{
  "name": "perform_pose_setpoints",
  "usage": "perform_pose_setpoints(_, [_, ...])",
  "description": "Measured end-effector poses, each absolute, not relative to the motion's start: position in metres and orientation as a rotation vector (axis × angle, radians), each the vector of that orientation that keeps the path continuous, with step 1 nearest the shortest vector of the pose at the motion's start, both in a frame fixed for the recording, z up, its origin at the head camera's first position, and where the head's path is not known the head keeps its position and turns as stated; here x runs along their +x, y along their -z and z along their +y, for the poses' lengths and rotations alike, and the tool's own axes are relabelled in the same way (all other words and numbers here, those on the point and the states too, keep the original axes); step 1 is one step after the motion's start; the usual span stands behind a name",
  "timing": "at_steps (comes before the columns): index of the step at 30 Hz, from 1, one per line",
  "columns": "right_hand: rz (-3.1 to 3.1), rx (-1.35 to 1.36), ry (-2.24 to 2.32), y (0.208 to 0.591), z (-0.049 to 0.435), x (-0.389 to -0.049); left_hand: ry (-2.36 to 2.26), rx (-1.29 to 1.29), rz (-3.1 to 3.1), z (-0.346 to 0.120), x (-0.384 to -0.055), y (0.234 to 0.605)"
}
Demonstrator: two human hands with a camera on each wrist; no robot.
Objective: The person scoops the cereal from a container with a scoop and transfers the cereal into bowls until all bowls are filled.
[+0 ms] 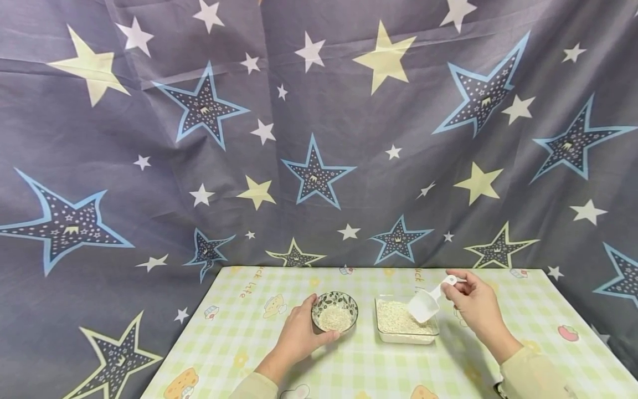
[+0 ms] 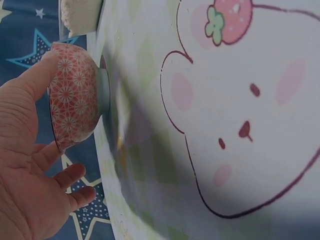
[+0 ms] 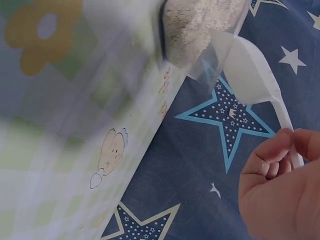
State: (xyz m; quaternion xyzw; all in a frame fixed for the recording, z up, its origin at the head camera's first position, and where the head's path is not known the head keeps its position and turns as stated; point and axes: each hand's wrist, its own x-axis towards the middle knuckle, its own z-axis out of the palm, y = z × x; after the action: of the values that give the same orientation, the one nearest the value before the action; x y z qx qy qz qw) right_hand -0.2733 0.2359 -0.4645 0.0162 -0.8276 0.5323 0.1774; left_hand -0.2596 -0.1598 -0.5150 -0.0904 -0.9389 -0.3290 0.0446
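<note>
On the checked table [image 1: 219,349], a clear rectangular container [image 1: 406,338] of pale grains [image 1: 396,316] sits right of a smaller round bowl [image 1: 344,302], also holding grains, while a white scoop [image 1: 423,306] slants down over the container. My left wrist view shows the bowl's red flowered outside; the head view, its leaf-patterned inside. My left hand [image 1: 297,332] grips the bowl between thumb and fingers; my right hand [image 1: 473,302] pinches the scoop's handle.
</note>
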Motion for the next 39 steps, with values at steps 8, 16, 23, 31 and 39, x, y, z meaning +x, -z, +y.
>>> perform_pose_setpoints(8, [-2.326, 0.074, -1.35, 0.469, 0.233, -0.274, 0.991, -0.272, -2.87, -0.159, -0.26, 0.516])
perform_pose_setpoints(16, [-2.249, 0.237, -1.021, 0.476, 0.226, -0.275, 0.985, -0.264, -2.881, -0.159, -0.261, 0.516])
perform_pose_setpoints(23, [-2.284, 0.349, -1.026, 0.484, 0.221, -0.274, 0.987, -0.269, -2.881, -0.159, -0.261, 0.516])
perform_pose_setpoints(31, [-2.428, 0.229, -1.221, 0.481, 0.226, -0.277, 0.996, -0.254, -2.881, -0.159, -0.262, 0.518])
perform_pose_setpoints(39, [-2.52, -0.011, -1.565, 0.486, 0.235, -0.284, 0.998, -0.259, -2.879, -0.16, -0.263, 0.519])
